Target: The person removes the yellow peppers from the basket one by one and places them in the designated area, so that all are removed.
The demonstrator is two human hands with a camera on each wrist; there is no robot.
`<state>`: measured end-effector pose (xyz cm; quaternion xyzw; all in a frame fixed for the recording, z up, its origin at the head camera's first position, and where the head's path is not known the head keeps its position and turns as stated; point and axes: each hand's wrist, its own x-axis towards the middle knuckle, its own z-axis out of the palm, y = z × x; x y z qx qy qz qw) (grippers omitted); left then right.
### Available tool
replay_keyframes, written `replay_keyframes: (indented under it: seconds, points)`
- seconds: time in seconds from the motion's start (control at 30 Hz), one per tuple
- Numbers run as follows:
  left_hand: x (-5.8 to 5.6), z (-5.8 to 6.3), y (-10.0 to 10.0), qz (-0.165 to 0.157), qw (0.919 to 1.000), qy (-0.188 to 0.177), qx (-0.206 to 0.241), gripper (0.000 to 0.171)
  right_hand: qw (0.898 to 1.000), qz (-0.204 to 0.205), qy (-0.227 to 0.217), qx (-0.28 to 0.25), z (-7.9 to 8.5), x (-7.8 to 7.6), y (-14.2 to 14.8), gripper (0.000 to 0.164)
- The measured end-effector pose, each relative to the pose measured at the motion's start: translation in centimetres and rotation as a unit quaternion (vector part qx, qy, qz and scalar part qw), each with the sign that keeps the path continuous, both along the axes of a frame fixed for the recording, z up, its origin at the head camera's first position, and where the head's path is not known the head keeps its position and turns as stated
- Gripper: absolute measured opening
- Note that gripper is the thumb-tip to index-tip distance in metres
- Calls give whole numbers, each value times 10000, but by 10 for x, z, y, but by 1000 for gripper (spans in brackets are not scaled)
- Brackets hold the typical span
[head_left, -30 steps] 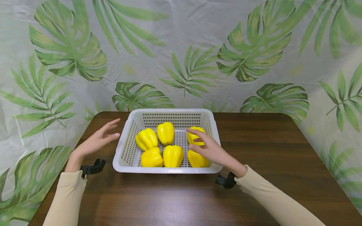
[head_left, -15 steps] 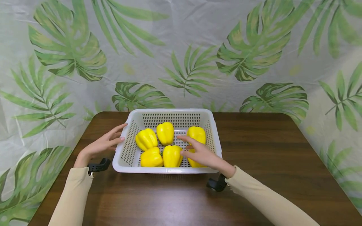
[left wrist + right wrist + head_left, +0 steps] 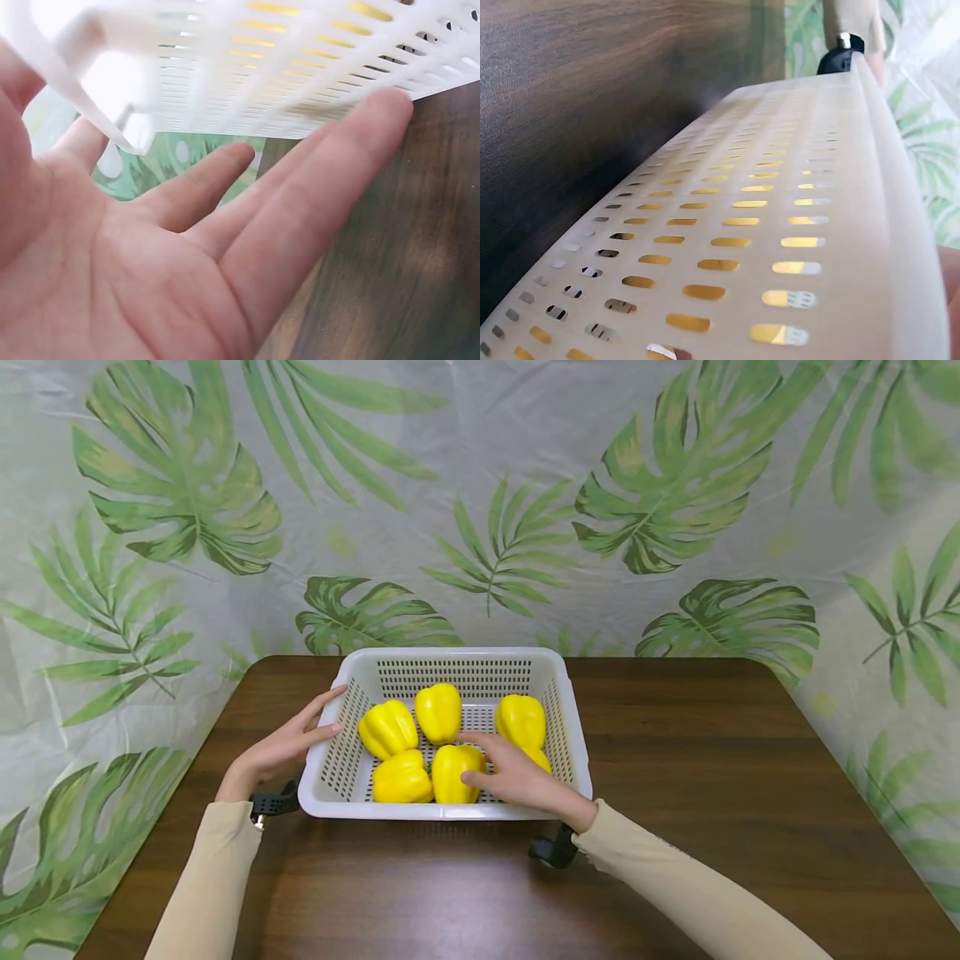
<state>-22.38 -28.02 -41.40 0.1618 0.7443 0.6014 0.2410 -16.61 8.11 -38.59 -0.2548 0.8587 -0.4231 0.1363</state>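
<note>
A white perforated plastic basket [image 3: 442, 812] holds several yellow bell peppers, such as the ones at the back left [image 3: 387, 729], back middle [image 3: 438, 713] and back right [image 3: 521, 720]. My left hand [image 3: 283, 752] rests at the basket's left rim, thumb and index finger over it. In the left wrist view its other fingers [image 3: 322, 202] stretch straight along the outside of the slotted wall. My right hand [image 3: 517, 774] reaches inside, thumb and fingers spread at the right side of the front middle pepper [image 3: 453, 777]. It partly covers the front right pepper [image 3: 540, 758].
The basket stands on a dark brown wooden table [image 3: 697, 760], toward the back edge. Behind it hangs a pale cloth [image 3: 517, 435] printed with green leaves. Black wrist-worn cameras sit by the left wrist [image 3: 275, 799] and right wrist [image 3: 553, 847].
My left hand has moved right onto the basket's rim. My right hand has moved left and lower, from over the right-hand peppers to the front middle one. The peppers have stayed put.
</note>
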Motion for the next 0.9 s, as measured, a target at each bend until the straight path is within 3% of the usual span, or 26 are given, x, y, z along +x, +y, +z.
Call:
replay_keyframes:
  seconds: [0.3, 0.9]
  points:
    - [1, -6, 2, 101, 9997, -97, 187, 67, 9987, -56, 24, 499, -5, -1, -9, 54]
    - [2, -9, 5, 301, 9994, -30, 138, 66, 9977, 110, 230, 626, -8, -4, -15, 57]
